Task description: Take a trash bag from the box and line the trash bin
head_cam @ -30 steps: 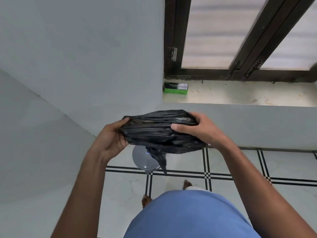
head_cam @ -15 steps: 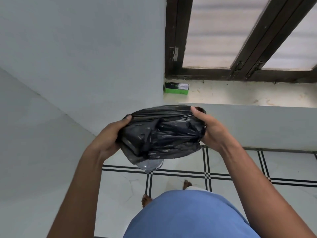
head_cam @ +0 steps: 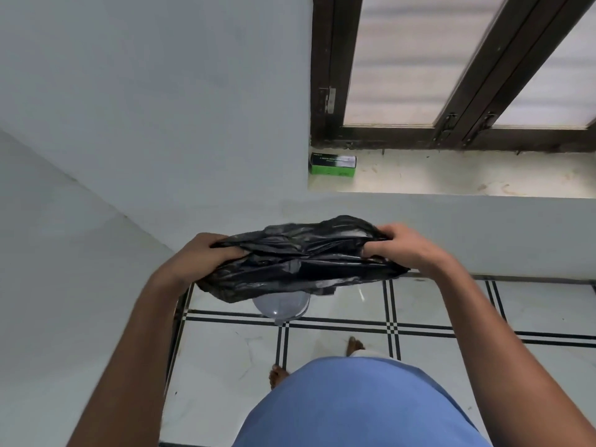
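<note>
Left hand [head_cam: 206, 256] grips the left end of the black trash bag [head_cam: 303, 262], fingers curled into the plastic. Right hand [head_cam: 403, 250] pinches the right end, thumb and fingers bunched on the film. The bag hangs stretched between the two hands, crumpled, mouth not clearly spread; which edge is the opening cannot be told.

Trash bin [head_cam: 280, 306]: pale, translucent, directly below the hands, mostly hidden by the bag. Only its near rounded part shows under the bag's lower edge. It stands on the tiled floor [head_cam: 338, 346] with black line pattern, ahead of the person's bare feet.

Box [head_cam: 333, 164]: green and black, well beyond the right hand and above it, on the window ledge [head_cam: 451, 175] in the left corner by the dark window frame [head_cam: 325, 75].

Step, as judged: bag is out of the box; the hands are working it open over the bin. Lining not yet done.

Next move calls for: finding the mouth, parting the two layers, lowering the bag into the bin and folding the edge over the rim. Thin film may cling to itself.

Writing: a light strip of print on the box's dark upper face, and a small word on its top left corner; both too small to read. No brand made out.
</note>
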